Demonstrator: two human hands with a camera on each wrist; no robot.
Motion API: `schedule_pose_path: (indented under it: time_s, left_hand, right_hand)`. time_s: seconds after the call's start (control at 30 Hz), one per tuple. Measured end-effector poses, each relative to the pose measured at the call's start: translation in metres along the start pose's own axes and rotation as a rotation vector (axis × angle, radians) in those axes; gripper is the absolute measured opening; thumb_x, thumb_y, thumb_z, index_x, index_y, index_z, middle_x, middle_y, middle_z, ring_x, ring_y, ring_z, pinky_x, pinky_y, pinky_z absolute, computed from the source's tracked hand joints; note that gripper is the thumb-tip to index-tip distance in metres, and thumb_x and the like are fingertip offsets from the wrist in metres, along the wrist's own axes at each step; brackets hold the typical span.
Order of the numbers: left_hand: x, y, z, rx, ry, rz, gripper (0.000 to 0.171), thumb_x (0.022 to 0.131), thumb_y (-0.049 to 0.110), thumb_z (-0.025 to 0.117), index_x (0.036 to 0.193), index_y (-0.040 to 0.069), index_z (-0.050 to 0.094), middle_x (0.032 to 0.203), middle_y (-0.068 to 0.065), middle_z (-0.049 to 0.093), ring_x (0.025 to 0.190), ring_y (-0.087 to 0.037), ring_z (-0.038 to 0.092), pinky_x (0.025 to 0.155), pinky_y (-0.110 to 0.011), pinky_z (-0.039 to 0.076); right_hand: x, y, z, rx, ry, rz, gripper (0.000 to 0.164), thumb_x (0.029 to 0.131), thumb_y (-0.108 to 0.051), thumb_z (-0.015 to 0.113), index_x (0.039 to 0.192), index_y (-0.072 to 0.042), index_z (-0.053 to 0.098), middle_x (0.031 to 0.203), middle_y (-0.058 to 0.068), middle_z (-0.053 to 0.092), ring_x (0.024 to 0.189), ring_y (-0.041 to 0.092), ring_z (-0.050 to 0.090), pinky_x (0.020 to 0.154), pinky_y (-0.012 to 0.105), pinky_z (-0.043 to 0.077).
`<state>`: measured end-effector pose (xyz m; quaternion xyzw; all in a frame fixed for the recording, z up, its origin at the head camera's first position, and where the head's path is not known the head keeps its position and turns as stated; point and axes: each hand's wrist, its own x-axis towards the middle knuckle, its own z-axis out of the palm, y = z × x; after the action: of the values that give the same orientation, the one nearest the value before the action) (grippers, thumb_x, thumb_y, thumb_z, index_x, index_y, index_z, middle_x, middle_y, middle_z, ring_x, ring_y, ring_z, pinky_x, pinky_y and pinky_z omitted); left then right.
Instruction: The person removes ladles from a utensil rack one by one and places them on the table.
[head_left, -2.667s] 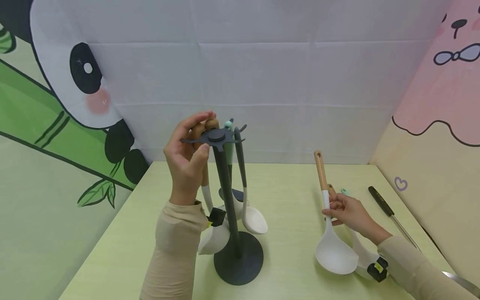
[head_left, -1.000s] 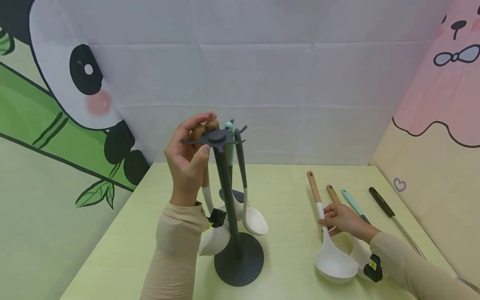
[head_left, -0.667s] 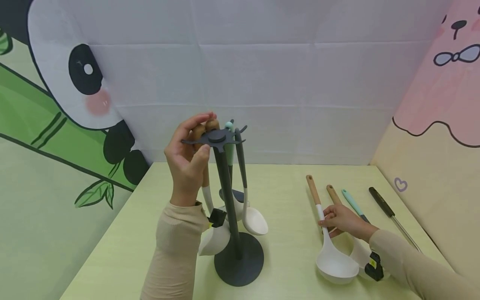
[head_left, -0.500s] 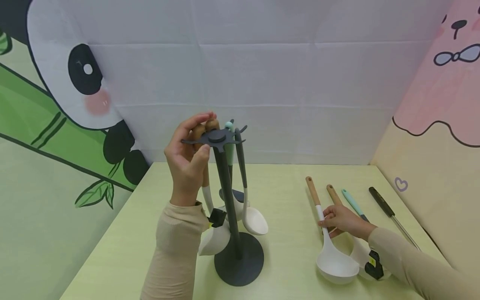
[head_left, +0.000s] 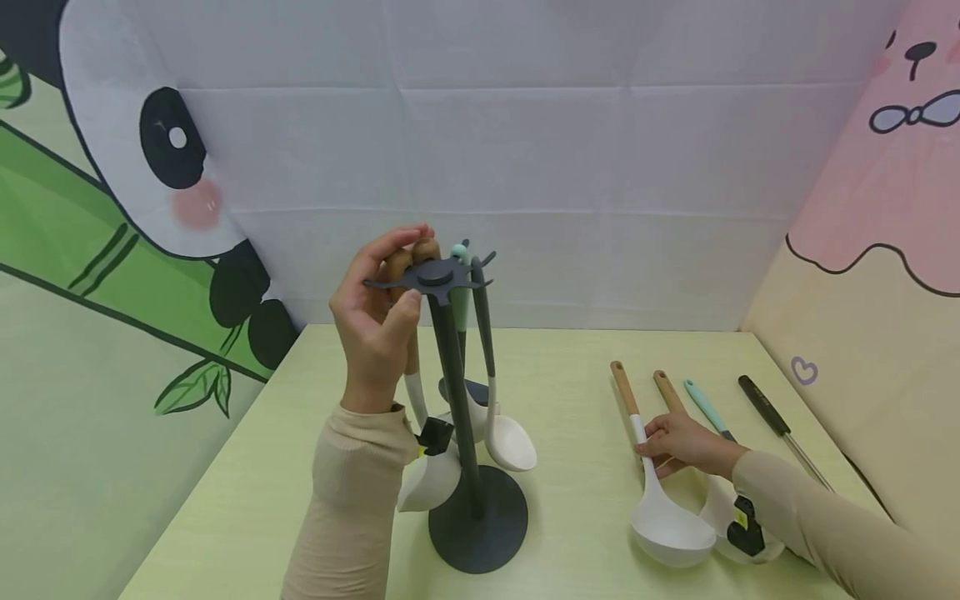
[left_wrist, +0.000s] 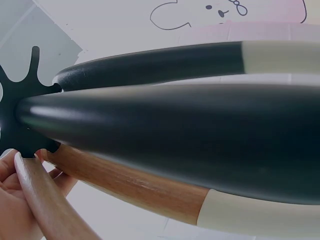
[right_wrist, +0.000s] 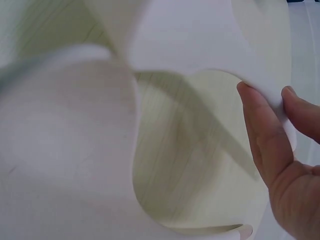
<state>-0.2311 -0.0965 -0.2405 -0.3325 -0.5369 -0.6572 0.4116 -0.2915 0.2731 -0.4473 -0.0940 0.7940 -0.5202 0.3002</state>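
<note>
Long white, light-brown-handled ladle (head_left: 672,528) pinched in the right hand (head_left: 690,442)

Thumb and fingers close on its neck; the bowl is on or just above the pale yellow-green tabletop (head_left: 570,500). The left hand (head_left: 366,333) grips the top of an upright dark-grey utensil stand (head_left: 456,392), fingers curled around the ends of hanging light-brown handles (head_left: 426,249).

Smooth, matt, plastic-looking ladle (head_left: 672,525) with wood-like handle (head_left: 623,388), and smooth, softly glossy rack (head_left: 457,387).
</note>
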Motion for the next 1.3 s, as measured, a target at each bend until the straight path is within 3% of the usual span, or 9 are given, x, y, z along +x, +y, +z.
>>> schedule_pose_path:
  time_s: [1.3]
  left_hand:
    - [-0.0012,-0.0021,-0.0007,0.015,-0.009,0.015,0.05,0.073,0.011,0.053,0.116,-0.012,0.063,0.115,-0.013,0.068,0.113,-0.029,0.064,0.095,-0.031,0.051]
  right_hand:
    - [0.0104,0.008,0.0098,-0.097,-0.017,0.02,0.01,0.093,-0.001,0.064,0.094,0.008,0.059,0.077,0.011,0.066,0.064,0.015,0.067,0.06,0.03,0.059]
